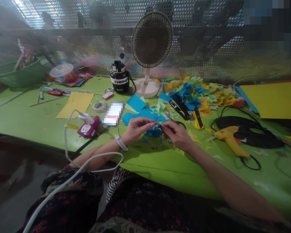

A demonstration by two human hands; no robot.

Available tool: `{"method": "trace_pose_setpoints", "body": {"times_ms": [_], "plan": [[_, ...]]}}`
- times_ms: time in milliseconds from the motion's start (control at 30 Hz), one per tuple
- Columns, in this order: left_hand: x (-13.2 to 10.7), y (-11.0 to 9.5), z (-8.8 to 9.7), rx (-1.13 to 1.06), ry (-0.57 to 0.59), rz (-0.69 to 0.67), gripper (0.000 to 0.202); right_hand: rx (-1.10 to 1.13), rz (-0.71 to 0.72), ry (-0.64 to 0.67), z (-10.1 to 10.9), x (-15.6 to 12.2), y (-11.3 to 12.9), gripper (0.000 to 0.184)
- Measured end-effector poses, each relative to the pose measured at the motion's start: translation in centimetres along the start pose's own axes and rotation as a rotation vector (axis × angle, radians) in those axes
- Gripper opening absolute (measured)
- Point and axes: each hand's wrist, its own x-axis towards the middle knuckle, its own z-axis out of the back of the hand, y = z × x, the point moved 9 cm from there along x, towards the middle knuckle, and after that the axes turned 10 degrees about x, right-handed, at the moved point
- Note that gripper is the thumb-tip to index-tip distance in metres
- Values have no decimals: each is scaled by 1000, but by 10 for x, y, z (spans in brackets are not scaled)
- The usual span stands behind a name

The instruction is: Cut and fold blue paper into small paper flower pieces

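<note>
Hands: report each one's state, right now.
Left hand: closed, fingers pinching a small paper scrap.
Right hand: closed, fingers pinching the same scrap.

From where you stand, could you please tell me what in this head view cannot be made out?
All in the head view:
The small item pinched by the left hand and right hand: partly hidden by their fingers and too small.
The rectangular object beside the tape roll: blurred out.
The green basket: cut off by the left edge.
The yellow card: cut off by the right edge.
Whatever lies behind the perforated metal screen: blurred by its holes.
</note>
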Motion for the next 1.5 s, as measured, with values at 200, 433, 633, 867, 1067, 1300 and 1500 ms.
{"method": "trace_pose_setpoints", "body": {"times_ms": [200,433,633,867,1067,1300,1500], "plan": [[-1,-12,4,112,-51,-133,23,-112,119,-75,4,-1,3,28],[-4,-24,-2,217,31,-250,13,-76,66,-13,1,2,4,31],[-2,-17,-1,188,27,-177,13,-61,80,9,1,3,8,38],[-3,-17,0,150,16,-135,12,-17,26,4,0,0,1,36],[-5,-21,1,102,-15,-176,12,-95,166,-17,2,-1,6,31],[-3,-15,4,29,-67,-93,22,-66,74,51,-3,1,4,35],[0,-7,9,-61,-125,-8,27,-99,7,87,0,2,3,41]]}}
